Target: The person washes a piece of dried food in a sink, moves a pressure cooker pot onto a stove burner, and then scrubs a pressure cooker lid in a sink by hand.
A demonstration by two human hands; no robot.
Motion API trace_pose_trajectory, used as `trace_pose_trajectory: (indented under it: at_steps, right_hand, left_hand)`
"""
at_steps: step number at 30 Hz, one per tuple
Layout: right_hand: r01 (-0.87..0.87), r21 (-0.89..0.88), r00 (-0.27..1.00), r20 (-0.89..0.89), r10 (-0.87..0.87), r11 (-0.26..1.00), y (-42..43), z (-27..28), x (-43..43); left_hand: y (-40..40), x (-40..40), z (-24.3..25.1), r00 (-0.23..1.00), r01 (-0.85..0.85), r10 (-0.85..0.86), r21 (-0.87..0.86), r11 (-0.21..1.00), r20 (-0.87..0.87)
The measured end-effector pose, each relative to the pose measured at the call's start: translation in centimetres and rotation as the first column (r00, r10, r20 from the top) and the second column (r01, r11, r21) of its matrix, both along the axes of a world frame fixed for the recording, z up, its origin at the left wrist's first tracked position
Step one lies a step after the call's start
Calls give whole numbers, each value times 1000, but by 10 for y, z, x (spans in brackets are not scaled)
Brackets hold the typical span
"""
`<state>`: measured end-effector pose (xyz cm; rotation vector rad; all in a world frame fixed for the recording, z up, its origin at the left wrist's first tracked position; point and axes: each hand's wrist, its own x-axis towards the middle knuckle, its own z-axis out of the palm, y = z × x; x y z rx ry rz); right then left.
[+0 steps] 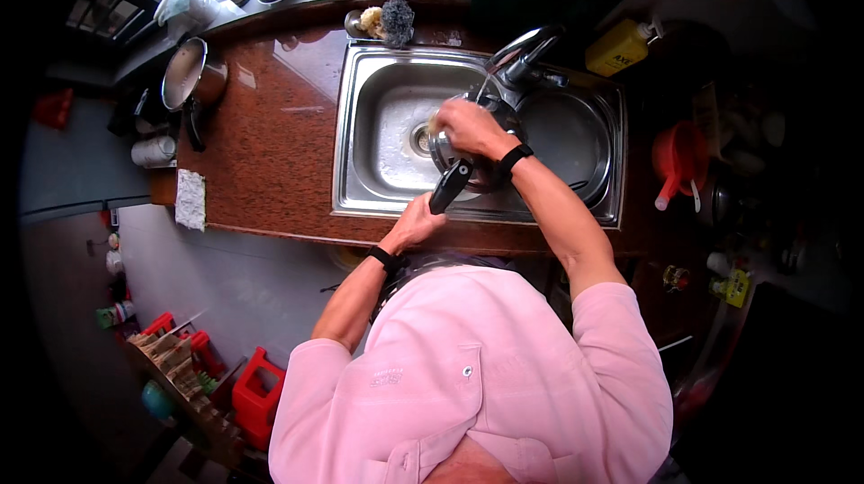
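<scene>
My left hand [417, 219] grips the long black handle [451, 187] of a round metal piece of cookware [442, 150], a lid or a pot; which one I cannot tell. It is tilted over the stainless steel sink [385, 126], near the drain. My right hand [472, 126], blurred, is curled over its rim. A small pale yellowish scrubber [433, 122] shows at those fingertips, mostly hidden by the hand. Water runs from the chrome faucet [526, 45] just behind the right hand onto the cookware.
A metal pot [196, 76] with a black handle stands at the counter's left. A large round pan [563, 133] fills the sink's right side. Scrubbers [397, 22] rest behind the sink. A yellow soap bottle [621, 47] and red dipper [678, 153] are at right.
</scene>
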<state>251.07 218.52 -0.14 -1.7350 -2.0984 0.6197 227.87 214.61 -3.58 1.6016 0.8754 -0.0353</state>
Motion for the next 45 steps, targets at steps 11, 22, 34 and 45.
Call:
trace_pose_trajectory:
  at_steps: [11,22,34,45]
  right_hand:
    - [177,97,980,74,-184,980,12,-5,-19]
    - [692,-66,710,246,-660,719,11,1,55]
    - [528,54,803,292,-520,847,-7,-1,-25]
    - [271,164,962,1,-275,949,16,-5,-20]
  left_hand:
    - [4,9,0,999,-26,26,2,1000,-44]
    - [5,8,14,999,-20,19,65,998,28]
    - [7,2,-6,994,-112,112,-13,994,-6]
    - [16,7,0,998,-60,59,49,997,30]
